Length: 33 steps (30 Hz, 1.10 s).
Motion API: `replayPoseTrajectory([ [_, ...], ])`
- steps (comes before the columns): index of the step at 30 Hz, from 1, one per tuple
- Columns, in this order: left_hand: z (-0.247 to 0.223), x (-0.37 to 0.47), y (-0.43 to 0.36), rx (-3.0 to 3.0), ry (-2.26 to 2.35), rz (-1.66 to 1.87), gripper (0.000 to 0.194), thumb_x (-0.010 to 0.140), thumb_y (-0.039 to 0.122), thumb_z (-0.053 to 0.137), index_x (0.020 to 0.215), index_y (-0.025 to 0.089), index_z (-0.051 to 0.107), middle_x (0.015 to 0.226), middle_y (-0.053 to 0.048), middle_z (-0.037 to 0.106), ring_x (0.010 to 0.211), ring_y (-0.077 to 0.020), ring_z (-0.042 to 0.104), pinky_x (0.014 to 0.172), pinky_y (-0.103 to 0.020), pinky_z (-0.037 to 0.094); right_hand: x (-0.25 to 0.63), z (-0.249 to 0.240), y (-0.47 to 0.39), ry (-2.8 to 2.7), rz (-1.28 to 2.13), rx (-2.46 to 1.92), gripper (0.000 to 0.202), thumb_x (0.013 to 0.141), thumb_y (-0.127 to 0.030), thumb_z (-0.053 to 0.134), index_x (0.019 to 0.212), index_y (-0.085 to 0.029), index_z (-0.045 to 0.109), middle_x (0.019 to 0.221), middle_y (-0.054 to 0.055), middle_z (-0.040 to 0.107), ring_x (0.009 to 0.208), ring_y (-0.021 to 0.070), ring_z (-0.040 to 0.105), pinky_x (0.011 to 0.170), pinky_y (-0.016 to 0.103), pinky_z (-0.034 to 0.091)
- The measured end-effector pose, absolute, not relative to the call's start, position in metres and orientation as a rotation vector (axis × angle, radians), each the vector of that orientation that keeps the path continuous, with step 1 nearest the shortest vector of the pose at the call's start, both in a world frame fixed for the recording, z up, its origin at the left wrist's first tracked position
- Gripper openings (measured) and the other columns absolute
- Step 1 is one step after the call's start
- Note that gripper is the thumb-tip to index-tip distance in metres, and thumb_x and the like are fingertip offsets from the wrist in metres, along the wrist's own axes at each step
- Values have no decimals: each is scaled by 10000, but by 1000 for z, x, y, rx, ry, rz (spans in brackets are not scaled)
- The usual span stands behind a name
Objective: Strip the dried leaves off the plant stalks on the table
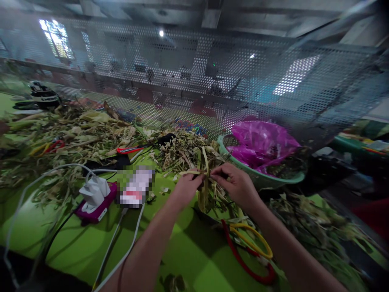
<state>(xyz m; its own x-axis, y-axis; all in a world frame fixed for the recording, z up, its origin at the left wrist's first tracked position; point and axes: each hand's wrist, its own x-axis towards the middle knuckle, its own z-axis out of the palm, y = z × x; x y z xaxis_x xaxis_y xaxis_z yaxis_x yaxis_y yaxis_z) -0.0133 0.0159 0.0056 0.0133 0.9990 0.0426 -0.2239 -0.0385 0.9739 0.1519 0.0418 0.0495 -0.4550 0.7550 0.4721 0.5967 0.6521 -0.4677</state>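
A pale yellow-green strip of plant leaf (205, 160) stands upright between my hands above the green table (188, 247). My left hand (186, 190) pinches it from the left, and part of a strip sticks out over its fingers. From the right, my right hand (235, 184) pinches at the same spot, fingertips close to the left ones. More leaf strips (205, 199) hang below the fingers. Under my right forearm lie scissors (269, 248) with red and yellow handle loops, their blades mostly hidden by plant scraps. Behind my hands is a heap of dry plant pieces (185, 150).
To the right, a green basin (273, 181) holds a purple plastic bag (264, 144). On the left are a phone (136, 188), a purple power strip (99, 213) with plugs and cables, and a red cutter (130, 150). A perforated screen (182, 69) rises behind.
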Motion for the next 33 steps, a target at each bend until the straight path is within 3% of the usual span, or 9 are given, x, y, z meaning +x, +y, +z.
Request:
replayPoseTrajectory([
  [8, -5, -13, 22, 1189, 908, 1282, 168, 802, 343, 530, 811, 191, 600, 739, -23, 544, 661, -133, 482, 634, -246, 414, 151, 42, 50, -2131, 407, -1061, 134, 819, -323, 583, 805, -202, 640, 789, 31, 628, 781, 192, 577, 742, 315, 434],
  [13, -9, -10, 22, 1271, 938, 1278, 198, 798, 359, 538, 889, 207, 627, 800, -48, 588, 734, -163, 525, 684, -268, 427, 150, 41, 49, -2019, 797, -1135, 243, 795, -407, 588, 855, -186, 668, 850, 37, 657, 811, 195, 585, 748, 307, 439],
  [18, -9, -8, 19, 1377, 1016, 1254, 218, 801, 373, 529, 891, 206, 636, 836, -60, 602, 788, -182, 516, 727, -286, 415, 145, 38, 46, -1729, 1061, -1118, 271, 700, -435, 685, 748, -172, 640, 707, -8, 596, 700, 152, 536, 682, 266, 419],
  [23, -3, -8, 18, 1439, 992, 1168, 203, 798, 346, 516, 876, 182, 608, 741, -16, 547, 708, -152, 471, 694, -270, 393, 143, 29, 50, -1600, 1032, -1075, 276, 627, -410, 754, 685, -169, 633, 682, -13, 567, 682, 139, 504, 666, 252, 405],
  [29, -5, -4, 16, 1340, 897, 1186, 163, 775, 316, 550, 839, 182, 616, 703, -1, 533, 651, -124, 452, 657, -245, 379, 145, 24, 51, -1640, 950, -1106, 231, 658, -391, 734, 693, -179, 649, 696, -6, 595, 706, 153, 528, 693, 271, 414],
  [33, -8, -1, 16, 1059, 911, 1264, 200, 750, 358, 599, 857, 190, 621, 742, -11, 586, 653, -120, 502, 635, -237, 404, 143, 31, 49, -1666, 985, -1114, 289, 708, -417, 689, 877, -184, 665, 801, 13, 637, 707, 153, 544, 668, 274, 425],
])
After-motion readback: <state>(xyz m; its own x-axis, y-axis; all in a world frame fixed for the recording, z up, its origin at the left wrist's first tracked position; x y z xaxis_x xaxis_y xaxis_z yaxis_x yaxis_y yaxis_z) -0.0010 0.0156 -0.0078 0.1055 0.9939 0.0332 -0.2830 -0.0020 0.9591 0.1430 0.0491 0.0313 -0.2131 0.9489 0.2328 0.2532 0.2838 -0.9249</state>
